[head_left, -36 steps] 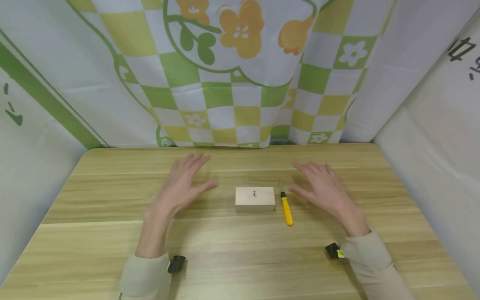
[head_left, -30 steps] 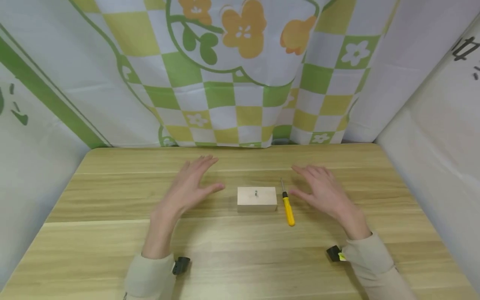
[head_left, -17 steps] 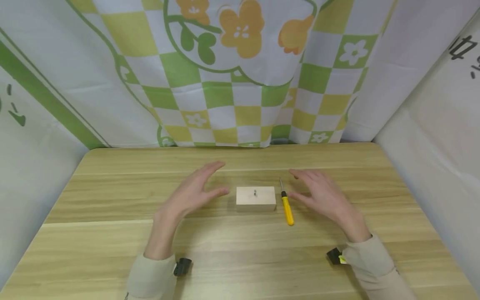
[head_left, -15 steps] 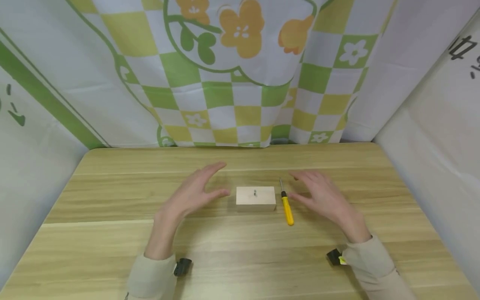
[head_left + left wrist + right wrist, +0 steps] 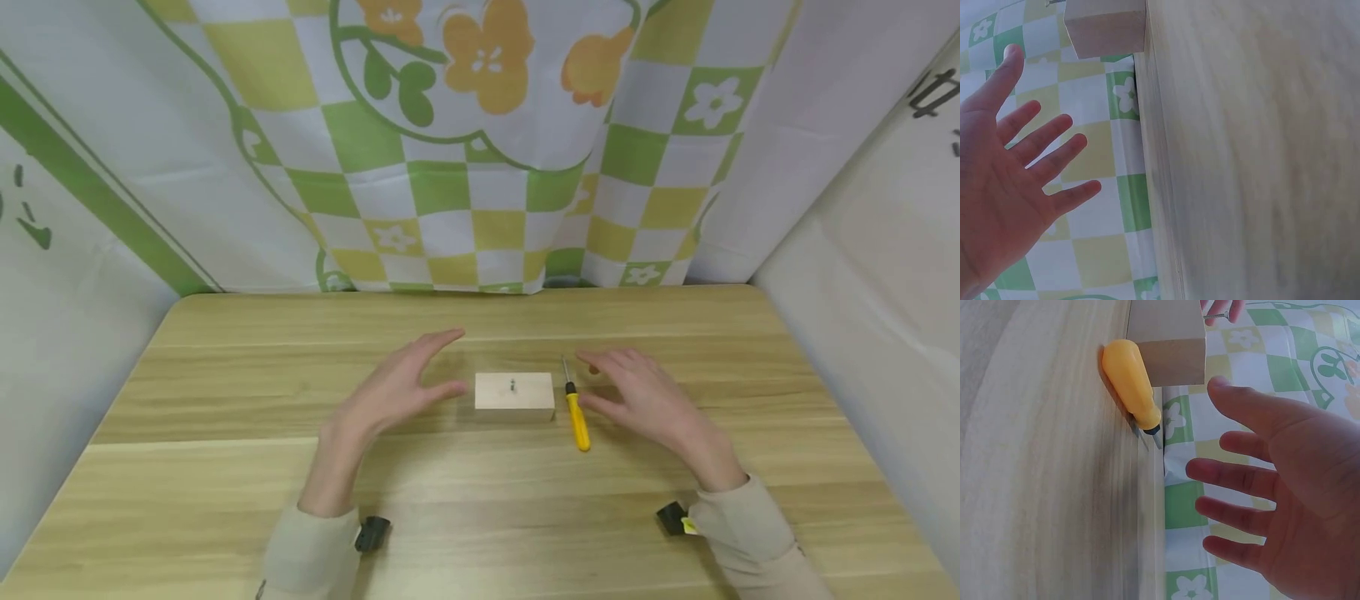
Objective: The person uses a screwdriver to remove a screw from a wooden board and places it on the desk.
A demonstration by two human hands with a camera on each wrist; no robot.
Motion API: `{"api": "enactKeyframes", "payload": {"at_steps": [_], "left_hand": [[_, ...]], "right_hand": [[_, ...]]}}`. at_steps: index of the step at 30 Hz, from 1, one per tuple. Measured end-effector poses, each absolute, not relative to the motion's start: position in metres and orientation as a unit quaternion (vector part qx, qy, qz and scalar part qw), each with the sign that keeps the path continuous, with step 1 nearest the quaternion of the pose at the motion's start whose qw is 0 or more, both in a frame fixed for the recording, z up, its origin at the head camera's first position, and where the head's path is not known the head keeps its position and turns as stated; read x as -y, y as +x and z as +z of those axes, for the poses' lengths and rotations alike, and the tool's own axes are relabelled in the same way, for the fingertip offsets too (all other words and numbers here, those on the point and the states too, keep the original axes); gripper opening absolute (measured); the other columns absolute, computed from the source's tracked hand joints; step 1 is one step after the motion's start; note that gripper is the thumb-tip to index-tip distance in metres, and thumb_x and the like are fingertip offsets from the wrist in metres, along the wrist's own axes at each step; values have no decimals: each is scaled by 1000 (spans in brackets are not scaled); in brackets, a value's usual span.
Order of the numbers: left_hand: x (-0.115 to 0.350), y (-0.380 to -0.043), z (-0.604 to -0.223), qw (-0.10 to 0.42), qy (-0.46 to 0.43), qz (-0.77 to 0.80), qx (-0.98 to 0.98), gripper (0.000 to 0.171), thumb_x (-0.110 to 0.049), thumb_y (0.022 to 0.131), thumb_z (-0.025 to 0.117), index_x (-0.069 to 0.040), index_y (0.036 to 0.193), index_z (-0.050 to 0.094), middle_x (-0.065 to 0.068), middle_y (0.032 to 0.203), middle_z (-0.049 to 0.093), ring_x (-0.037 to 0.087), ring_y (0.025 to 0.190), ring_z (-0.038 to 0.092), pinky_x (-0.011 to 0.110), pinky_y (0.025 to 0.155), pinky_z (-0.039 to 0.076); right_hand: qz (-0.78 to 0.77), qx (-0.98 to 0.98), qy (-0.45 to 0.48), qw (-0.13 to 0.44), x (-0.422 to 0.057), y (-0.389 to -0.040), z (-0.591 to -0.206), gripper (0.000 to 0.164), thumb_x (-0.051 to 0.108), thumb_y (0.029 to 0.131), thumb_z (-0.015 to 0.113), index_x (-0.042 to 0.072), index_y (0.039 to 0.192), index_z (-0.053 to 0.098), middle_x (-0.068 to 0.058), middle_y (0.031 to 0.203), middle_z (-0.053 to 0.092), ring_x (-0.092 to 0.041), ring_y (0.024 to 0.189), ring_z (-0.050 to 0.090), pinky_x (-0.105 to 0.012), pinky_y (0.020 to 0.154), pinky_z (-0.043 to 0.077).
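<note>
A pale wooden block [image 5: 495, 392] lies in the middle of the table, with a small screw [image 5: 513, 384] standing up from its top. The screw [image 5: 1217, 316] shows its head in the right wrist view. Just right of the block lies a screwdriver [image 5: 577, 421] with a yellow handle, its tip pointing to the back. My left hand [image 5: 390, 392] is held left of the block, fingers spread and thumb toward it, holding nothing. On the other side, my right hand [image 5: 645, 400] is close beside the screwdriver, its fingers relaxed and apart, with nothing in them.
The wood-grain table [image 5: 465, 517] ends at the back against a checked, flowered curtain [image 5: 442, 192]. White walls [image 5: 885, 275] rise on both sides. Small black wrist cameras [image 5: 372, 533] sit at both cuffs.
My left hand has moved right and closer to the block. My right hand has come slightly nearer to me. The block and screwdriver lie where they were.
</note>
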State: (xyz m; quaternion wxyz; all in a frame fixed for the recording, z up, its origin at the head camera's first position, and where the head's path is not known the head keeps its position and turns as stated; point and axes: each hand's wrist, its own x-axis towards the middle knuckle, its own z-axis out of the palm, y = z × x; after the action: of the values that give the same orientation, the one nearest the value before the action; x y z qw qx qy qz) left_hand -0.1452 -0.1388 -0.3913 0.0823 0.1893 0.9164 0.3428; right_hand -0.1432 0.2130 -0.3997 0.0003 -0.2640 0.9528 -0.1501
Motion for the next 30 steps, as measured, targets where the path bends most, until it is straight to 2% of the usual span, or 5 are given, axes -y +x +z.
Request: {"api": "enactKeyframes", "payload": {"at_steps": [7,14,19,26,30], "left_hand": [[137,-146,-393,81,200,341,-915,76,-50,90,68,-26,155,35,1,159,37,28,147,35,51,121,28],[131,-146,-392,94,227,334,-910,75,-51,90,68,-21,153,40,1,156,42,26,146,37,47,121,30],[128,-144,-391,107,238,334,-906,74,-48,89,71,-18,151,42,1,155,43,24,145,38,46,120,32],[122,-141,-390,135,236,335,-902,71,-39,88,75,-17,149,46,1,152,48,24,137,48,45,115,40],[120,-139,-391,146,230,324,-906,70,-38,86,77,-18,147,49,0,149,51,23,133,52,45,113,42]], "right_hand": [[-147,-951,-272,5,-216,-141,-400,63,42,91,70,11,143,52,-8,121,68,-33,122,56,-58,111,38],[-148,-946,-288,4,-219,-136,-401,64,42,89,72,11,142,53,-6,118,69,-29,115,59,-54,104,46],[-147,-943,-298,3,-219,-133,-402,64,41,90,72,10,142,53,-7,118,69,-28,113,59,-53,102,47],[-130,-944,-303,11,-218,-125,-402,64,43,89,72,12,142,54,-6,121,68,-28,114,60,-52,103,48],[-122,-943,-308,19,-215,-120,-404,66,45,88,72,14,143,54,-4,120,69,-25,111,62,-47,97,51]]}}
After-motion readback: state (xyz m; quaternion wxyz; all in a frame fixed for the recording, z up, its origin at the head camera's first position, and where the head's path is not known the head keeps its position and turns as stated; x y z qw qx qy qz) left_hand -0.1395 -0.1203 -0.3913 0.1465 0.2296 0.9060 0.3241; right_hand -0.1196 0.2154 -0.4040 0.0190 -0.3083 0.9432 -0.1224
